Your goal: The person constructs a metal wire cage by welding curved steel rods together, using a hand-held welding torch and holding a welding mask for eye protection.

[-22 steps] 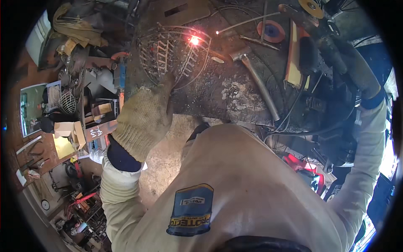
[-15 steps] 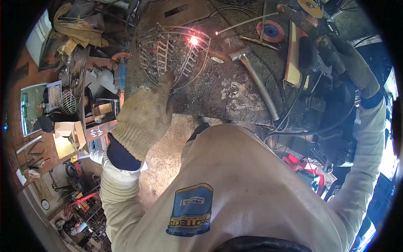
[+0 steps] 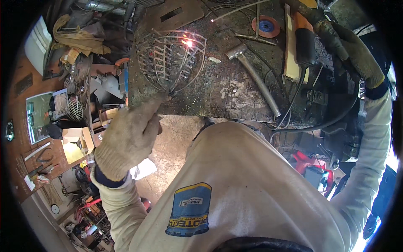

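On the dark workbench (image 3: pixel 235 101) lies a rounded frame of bent metal rods (image 3: pixel 161 59), with ladder-like rows of short bars inside. A red-hot spot glows near its upper right edge. My gloved left hand (image 3: pixel 130 136) is at the bench's front edge, fingers stretched toward the frame's lower tip; whether they touch it I cannot tell. My gloved right hand (image 3: pixel 357 56), at the far right, wraps around a welding electrode holder (image 3: pixel 331 40). A thin electrode (image 3: pixel 239 11) reaches left from that side, its glowing tip apart from the frame.
A hammer (image 3: pixel 256 80) lies mid-bench, near an orange disc with a blue centre (image 3: pixel 266 27). Beside these are a corded angle grinder (image 3: pixel 304 44) and a flat yellowish strip (image 3: pixel 289 50). A thick black cable (image 3: pixel 331 125) loops at right. Shelves and a cardboard box (image 3: pixel 79 138) stand left.
My left hand has drawn back from the frame toward me. The electrode has shifted up and left in the picture, and the hot spot glows less widely.
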Demonstrator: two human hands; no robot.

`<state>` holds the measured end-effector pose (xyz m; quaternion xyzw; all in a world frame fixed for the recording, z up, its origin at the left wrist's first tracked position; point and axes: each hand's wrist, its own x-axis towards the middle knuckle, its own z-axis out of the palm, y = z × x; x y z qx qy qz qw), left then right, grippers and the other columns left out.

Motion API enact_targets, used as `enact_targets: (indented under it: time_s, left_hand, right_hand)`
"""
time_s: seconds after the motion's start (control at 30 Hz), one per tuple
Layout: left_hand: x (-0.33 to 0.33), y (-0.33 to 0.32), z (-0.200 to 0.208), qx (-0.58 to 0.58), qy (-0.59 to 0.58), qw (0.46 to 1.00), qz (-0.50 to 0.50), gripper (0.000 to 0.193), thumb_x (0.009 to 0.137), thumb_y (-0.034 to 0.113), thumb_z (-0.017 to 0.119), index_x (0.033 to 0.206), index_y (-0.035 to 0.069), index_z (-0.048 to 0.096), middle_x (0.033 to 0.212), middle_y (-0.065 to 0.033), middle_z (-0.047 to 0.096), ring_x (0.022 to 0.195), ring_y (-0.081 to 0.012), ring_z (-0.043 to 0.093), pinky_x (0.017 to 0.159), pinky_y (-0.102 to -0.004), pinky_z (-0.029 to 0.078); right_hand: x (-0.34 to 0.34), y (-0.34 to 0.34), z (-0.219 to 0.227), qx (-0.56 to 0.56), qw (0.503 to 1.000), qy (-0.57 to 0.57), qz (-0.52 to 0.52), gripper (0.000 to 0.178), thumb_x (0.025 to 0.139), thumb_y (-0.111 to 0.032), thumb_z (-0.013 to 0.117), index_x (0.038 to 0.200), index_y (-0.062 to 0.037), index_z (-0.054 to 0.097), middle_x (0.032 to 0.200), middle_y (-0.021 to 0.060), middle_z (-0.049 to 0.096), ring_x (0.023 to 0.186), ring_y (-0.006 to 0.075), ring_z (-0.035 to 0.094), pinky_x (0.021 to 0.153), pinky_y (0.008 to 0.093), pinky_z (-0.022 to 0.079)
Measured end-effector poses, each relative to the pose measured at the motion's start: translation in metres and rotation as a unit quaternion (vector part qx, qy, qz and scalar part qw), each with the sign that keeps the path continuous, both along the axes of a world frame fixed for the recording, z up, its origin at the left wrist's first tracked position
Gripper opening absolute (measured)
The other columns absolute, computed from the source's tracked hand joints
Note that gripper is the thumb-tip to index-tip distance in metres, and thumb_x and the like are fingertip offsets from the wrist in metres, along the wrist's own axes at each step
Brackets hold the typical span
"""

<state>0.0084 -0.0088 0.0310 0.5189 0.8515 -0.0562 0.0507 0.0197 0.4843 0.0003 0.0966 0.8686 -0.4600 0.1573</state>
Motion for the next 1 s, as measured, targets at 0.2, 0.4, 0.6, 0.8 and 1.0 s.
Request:
enact_targets:
  time_s: [0.2,0.4,0.6,0.8,1.0]
  left_hand:
    - [0.0,0.019,-0.02,0.038,-0.131,0.977,0.167,0.035,0.082,0.006,0.063,0.115,-0.005,0.064,0.114,-0.019,0.067,0.079,-0.0338,0.069,0.065,-0.0433,0.056]
    - [0.007,0.035,-0.029,0.002,-0.05,0.97,0.238,0.043,0.087,0.008,0.059,0.13,0.002,0.058,0.09,-0.0192,0.07,0.079,-0.0368,0.068,0.067,-0.0452,0.055]
    - [0.005,0.054,-0.024,-0.074,0.016,0.981,0.178,0.04,0.084,0.01,0.062,0.123,0.002,0.062,0.082,-0.0201,0.067,0.079,-0.0368,0.067,0.067,-0.0435,0.056]
    - [-0.007,0.065,-0.033,-0.117,0.063,0.989,0.067,0.034,0.082,0.013,0.062,0.113,-0.002,0.065,0.086,-0.0128,0.065,0.076,-0.0291,0.065,0.065,-0.0404,0.056]
    - [0.003,0.065,-0.059,-0.033,0.137,0.989,0.037,0.028,0.081,0.015,0.062,0.103,-0.003,0.063,0.078,-0.0122,0.062,0.069,-0.028,0.065,0.056,-0.0385,0.054]
  right_hand:
    - [0.001,0.007,-0.007,0.048,0.997,0.064,-0.009,0.062,0.098,-0.027,0.057,0.151,0.001,0.039,0.077,0.0057,0.063,0.053,0.0107,0.06,0.048,0.0251,0.049]
    - [-0.006,0.033,-0.038,0.046,0.991,0.109,-0.059,0.063,0.099,-0.029,0.056,0.151,0.0005,0.038,0.071,0.0052,0.063,0.052,0.0114,0.061,0.048,0.0249,0.05]
    - [-0.002,0.009,-0.013,0.018,0.999,0.033,0.005,0.066,0.1,-0.034,0.057,0.153,0.0002,0.035,0.064,0.0062,0.062,0.048,0.0137,0.062,0.043,0.0245,0.05]
    - [-0.004,0.007,-0.011,0.025,0.999,0.035,0.007,0.067,0.1,-0.035,0.057,0.152,0.0006,0.035,0.062,0.0049,0.061,0.049,0.0133,0.063,0.044,0.0239,0.05]
    - [0.0,0.013,-0.016,0.013,0.998,0.062,-0.015,0.064,0.099,-0.031,0.059,0.151,0.0005,0.038,0.083,0.0094,0.064,0.053,0.0143,0.065,0.045,0.0242,0.052]
